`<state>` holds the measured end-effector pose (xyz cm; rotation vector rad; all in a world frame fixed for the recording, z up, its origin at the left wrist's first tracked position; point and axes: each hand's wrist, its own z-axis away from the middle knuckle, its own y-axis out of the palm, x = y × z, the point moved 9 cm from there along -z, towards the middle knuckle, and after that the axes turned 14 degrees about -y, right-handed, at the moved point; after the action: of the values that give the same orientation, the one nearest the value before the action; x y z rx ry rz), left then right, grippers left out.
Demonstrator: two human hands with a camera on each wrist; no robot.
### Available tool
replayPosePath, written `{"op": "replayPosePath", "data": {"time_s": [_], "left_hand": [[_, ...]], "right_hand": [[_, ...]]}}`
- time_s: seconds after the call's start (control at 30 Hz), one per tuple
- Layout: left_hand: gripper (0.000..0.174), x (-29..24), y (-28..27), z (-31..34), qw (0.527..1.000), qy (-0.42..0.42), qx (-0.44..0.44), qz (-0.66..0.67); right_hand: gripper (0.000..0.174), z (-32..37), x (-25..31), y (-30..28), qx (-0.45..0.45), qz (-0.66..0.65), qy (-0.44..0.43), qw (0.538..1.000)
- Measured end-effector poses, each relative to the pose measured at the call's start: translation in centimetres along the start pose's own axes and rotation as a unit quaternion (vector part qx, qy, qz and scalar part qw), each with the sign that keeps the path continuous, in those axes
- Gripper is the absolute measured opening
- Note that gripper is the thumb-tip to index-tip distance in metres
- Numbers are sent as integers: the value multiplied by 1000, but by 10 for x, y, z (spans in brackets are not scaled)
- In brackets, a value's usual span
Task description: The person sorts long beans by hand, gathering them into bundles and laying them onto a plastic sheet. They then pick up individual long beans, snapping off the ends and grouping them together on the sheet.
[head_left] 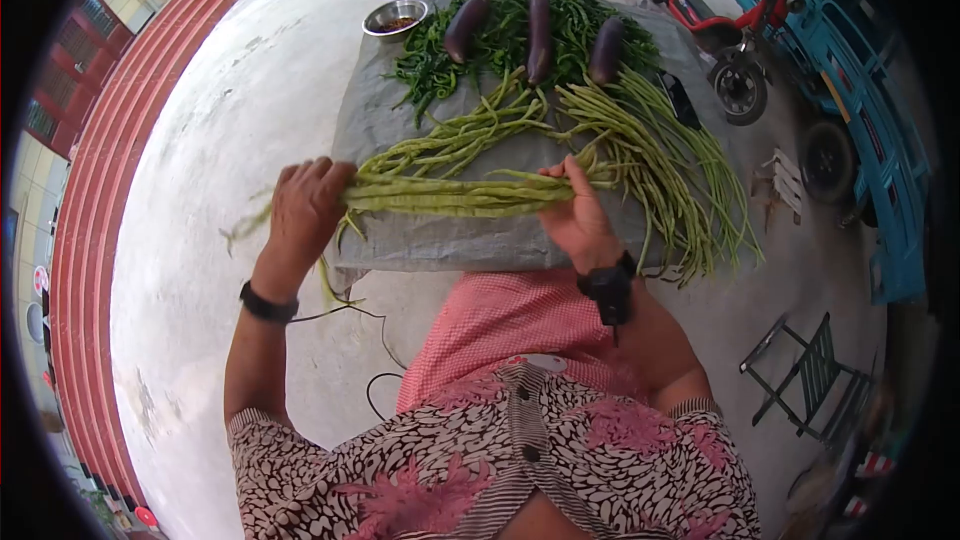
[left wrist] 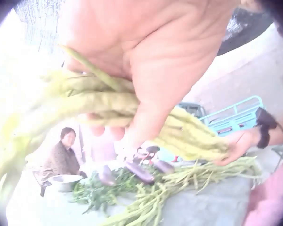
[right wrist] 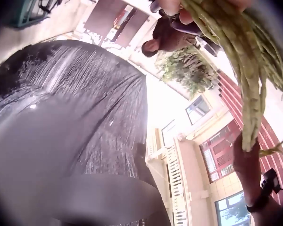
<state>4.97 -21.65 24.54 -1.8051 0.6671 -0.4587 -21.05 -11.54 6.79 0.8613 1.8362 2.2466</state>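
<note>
A bundle of long green beans [head_left: 450, 196] is stretched sideways between both hands, above the near edge of the cloth-covered table [head_left: 420, 245]. My left hand [head_left: 308, 202] grips it at the left, with thin bean ends sticking out beyond the fist. At the other end, my right hand [head_left: 582, 220] holds the beans, thumb pointing up. In the left wrist view, the beans [left wrist: 191, 136] pass under the palm of the left hand [left wrist: 170, 61]. Two loose piles of long beans lie behind the bundle, a left pile [head_left: 450, 143] and a right pile [head_left: 655, 175].
Green chili peppers [head_left: 425, 65] spread across the far side, topped by three eggplants [head_left: 540, 35]. A metal bowl [head_left: 394, 19] stands at the far left corner, a dark phone [head_left: 679, 100] at the right. Beyond are a seated person, a blue cart [head_left: 870, 140] and a folding stool [head_left: 808, 375].
</note>
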Motion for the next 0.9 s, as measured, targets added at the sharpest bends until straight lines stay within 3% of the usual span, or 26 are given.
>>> {"op": "replayPosePath", "data": {"time_s": [0.1,0.13,0.2,0.27,0.33,0.4,0.5,0.6,0.7,0.8,0.83,0.9], "left_hand": [[50,29,58,-11,998,2,-1,-57],[71,50,100,-4,985,-7,37,-169],[91,36,120,10,979,-94,143,-115],[104,-26,115,11,990,32,114,74],[103,-78,133,15,971,53,170,160],[101,-127,141,17,955,49,160,244],[86,-168,169,15,965,16,43,259],[74,-176,182,4,967,-31,-23,253],[60,-182,189,0,926,16,5,376],[54,-181,212,3,915,2,163,368],[53,-179,207,3,921,6,169,352],[51,-174,192,4,929,14,182,321]], "right_hand": [[20,-14,-19,-29,-52,-1,-12,999],[20,-19,-21,-40,-67,-2,-22,998],[19,-25,-22,-60,-66,55,-40,995],[18,-21,-22,-68,-74,97,-59,991],[15,-16,-24,-58,-75,127,-74,986],[15,-14,-26,-51,-53,151,-72,984],[16,-6,-23,-36,-59,161,-70,983],[20,0,-20,-44,-103,170,-67,978],[21,1,-13,-58,-134,217,-82,963],[23,11,-13,-62,-168,255,-62,950],[23,15,-12,-63,-181,263,-51,946],[27,17,-16,-55,-73,238,-15,968]]}}
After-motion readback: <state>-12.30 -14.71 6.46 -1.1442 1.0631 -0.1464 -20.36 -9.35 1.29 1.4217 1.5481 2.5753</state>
